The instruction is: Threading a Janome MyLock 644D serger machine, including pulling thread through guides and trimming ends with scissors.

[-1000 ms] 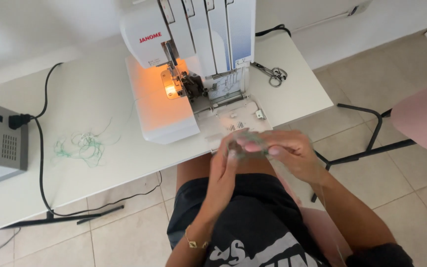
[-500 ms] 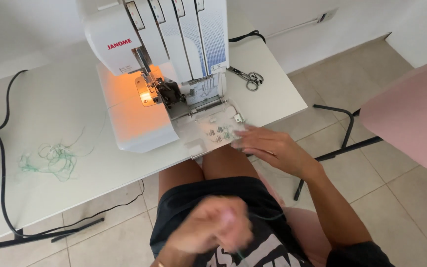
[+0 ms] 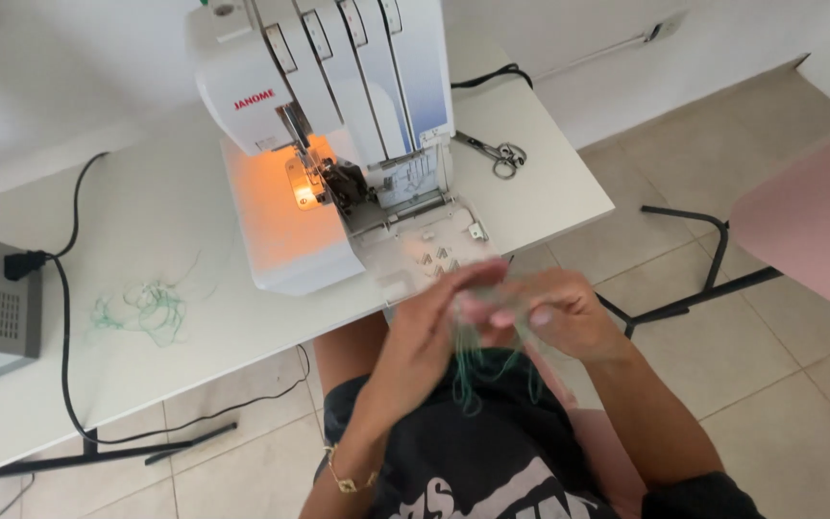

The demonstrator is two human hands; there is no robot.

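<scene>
**Green threads held between both hands**

The left hand (image 3: 434, 322) and right hand (image 3: 554, 312) meet over the lap, at six o'clock from the serger (image 3: 338, 125). Both seem pinched on the threads (image 3: 473, 370), though blur hides the fingertips. The strands hang long-axis down, toward six. The serger's red label sits at its upper left; scissors (image 3: 497, 154) lie at three o'clock.

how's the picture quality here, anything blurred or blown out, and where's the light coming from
Head view: both hands, left hand and right hand, are motion-blurred, as are the green threads; the machine's lamp throws an orange, overexposed glow on the white sewing machine; the table is sharp.
</scene>
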